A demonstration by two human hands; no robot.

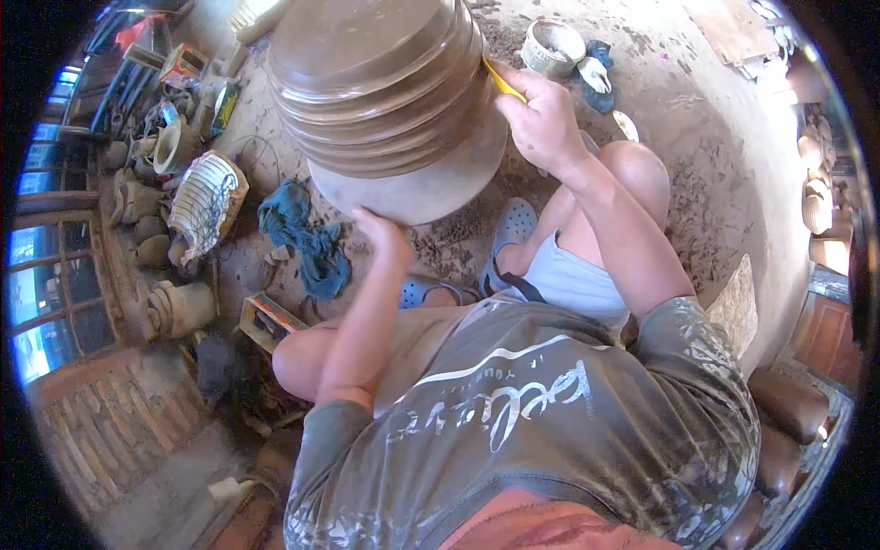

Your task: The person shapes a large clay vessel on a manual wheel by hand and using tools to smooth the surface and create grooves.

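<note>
Nearest the camera in the head view is the person's dark shirt [513,422], smeared with pale marks and bearing light lettering. Beyond it, the light shorts [582,280] and a pair of blue clogs [515,225] with holes show between the bent legs. At the far middle, a large brown clay vessel [385,92], glossy and ringed with ridges, stands on a pale round disc [426,188]. The right hand [543,124] is at the vessel's right side, its fingers pinching a thin yellow tool [504,82] whose far end meets the wall. The left hand [383,236] touches the disc's near edge; its fingers are partly hidden there, and I cannot tell whether they are spread or pressed together. On the floor [642,87] left of the disc lies a crumpled blue-green cloth [298,234], with a pale ribbed container [209,202] farther left. A whitish round tub [553,48] sits to the far right of the vessel, just beside a dark blue bundle [600,78]. Brown rounded pots [788,408] line the near right.
</note>
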